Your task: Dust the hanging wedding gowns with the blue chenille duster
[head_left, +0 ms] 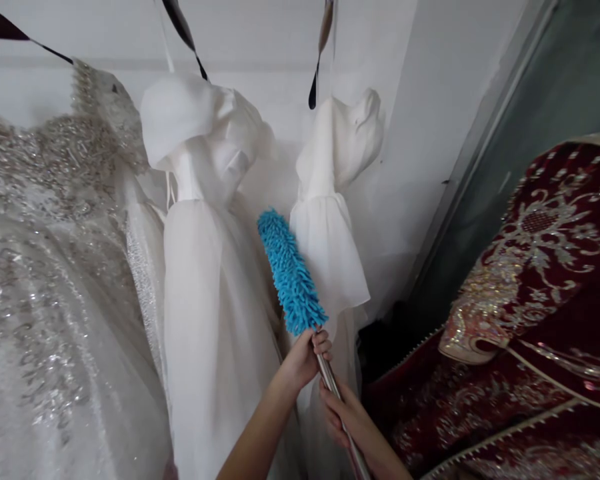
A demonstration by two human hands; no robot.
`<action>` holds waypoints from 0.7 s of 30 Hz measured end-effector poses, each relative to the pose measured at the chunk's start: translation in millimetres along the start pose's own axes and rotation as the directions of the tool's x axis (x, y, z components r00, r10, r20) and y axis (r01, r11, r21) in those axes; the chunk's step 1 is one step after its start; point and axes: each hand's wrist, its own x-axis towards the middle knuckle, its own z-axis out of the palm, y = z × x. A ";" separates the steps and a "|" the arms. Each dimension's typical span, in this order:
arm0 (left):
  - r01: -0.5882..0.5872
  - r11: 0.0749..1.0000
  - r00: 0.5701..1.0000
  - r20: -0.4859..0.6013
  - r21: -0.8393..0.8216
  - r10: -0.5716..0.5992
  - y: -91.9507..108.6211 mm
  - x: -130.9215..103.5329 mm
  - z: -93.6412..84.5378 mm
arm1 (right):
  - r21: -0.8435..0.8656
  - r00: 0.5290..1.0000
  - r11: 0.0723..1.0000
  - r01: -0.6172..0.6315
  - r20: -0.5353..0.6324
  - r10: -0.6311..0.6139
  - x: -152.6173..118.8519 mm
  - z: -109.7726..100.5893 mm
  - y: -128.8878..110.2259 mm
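Observation:
A duster with a fluffy blue head [291, 273] and a metal handle tilts up and to the left in the middle of the view. My left hand [307, 357] is closed round the handle just under the blue head. Lower down, my right hand [344, 413] grips the same handle. Behind the duster hang a long white dress [205, 287] on the left and a shorter-looking white dress [325, 227] on the right. The duster head overlaps the right dress in view; I cannot tell whether it touches the cloth.
A beaded silver-white gown [55, 267] hangs at the left. On the right is a dark red embroidered garment [540, 267], near a grey-green panel [545, 100]. Dark hanger parts [314, 83] show above the dresses, against a white wall [260, 40].

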 end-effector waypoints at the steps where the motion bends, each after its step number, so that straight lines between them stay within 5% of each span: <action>1: -0.003 1.000 1.000 0.031 0.031 0.002 4.3 1.1 7.7 | -0.005 1.000 1.000 0.021 -0.021 -0.021 1.1 1.8 -5.2; 4: -0.008 0.995 0.997 0.079 0.101 0.000 11.1 5.0 21.1 | -0.012 0.997 0.997 0.072 -0.036 -0.072 5.7 4.5 -12.5; 8: 0.006 0.997 0.998 0.068 0.076 -0.011 6.6 7.5 14.3 | -0.008 0.994 0.996 0.083 -0.064 -0.084 7.4 2.0 -4.7; 21: 0.124 0.962 0.967 -0.187 -0.245 -0.172 -42.8 7.5 -88.3 | -0.018 0.974 0.993 -0.121 -0.196 0.115 6.4 -14.4 77.2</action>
